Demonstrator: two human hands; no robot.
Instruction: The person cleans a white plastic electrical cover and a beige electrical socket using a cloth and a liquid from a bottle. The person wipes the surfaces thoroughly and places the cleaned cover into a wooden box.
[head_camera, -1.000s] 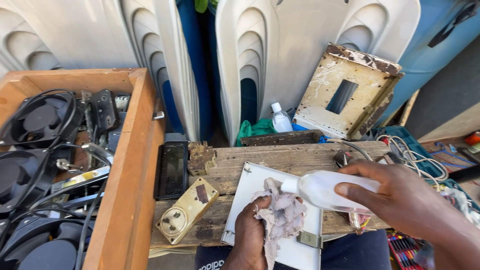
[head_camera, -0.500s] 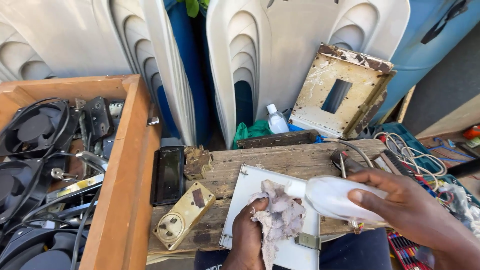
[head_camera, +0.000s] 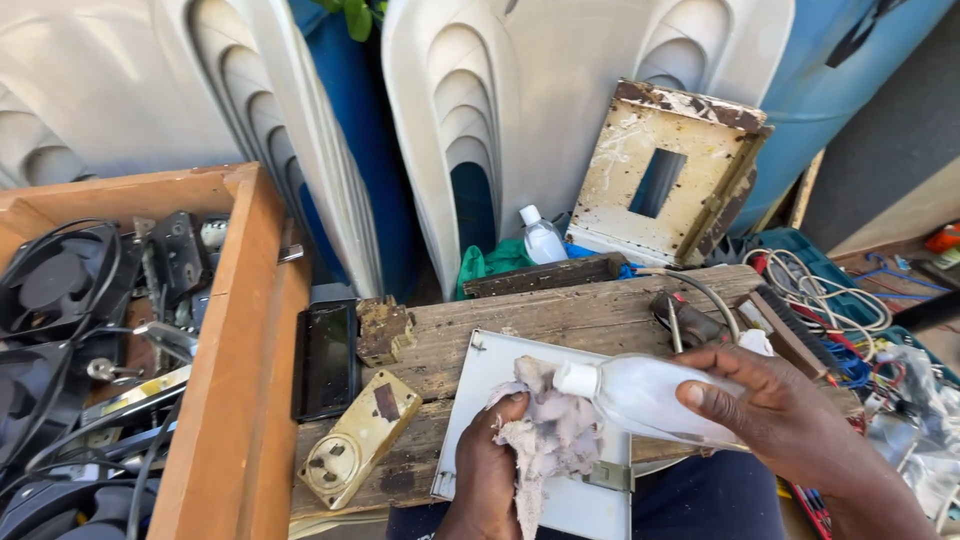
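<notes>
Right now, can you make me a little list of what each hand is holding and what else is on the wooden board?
left hand: holds a crumpled grey cloth on a white panel
right hand: holds a clear plastic bottle tipped sideways, cap towards the cloth
surface: weathered wooden board
on the board: yellowed socket, dark phone
left side: wooden crate with black fans

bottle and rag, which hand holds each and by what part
Right hand grips the clear bottle around its body; left hand bunches the rag.
</notes>
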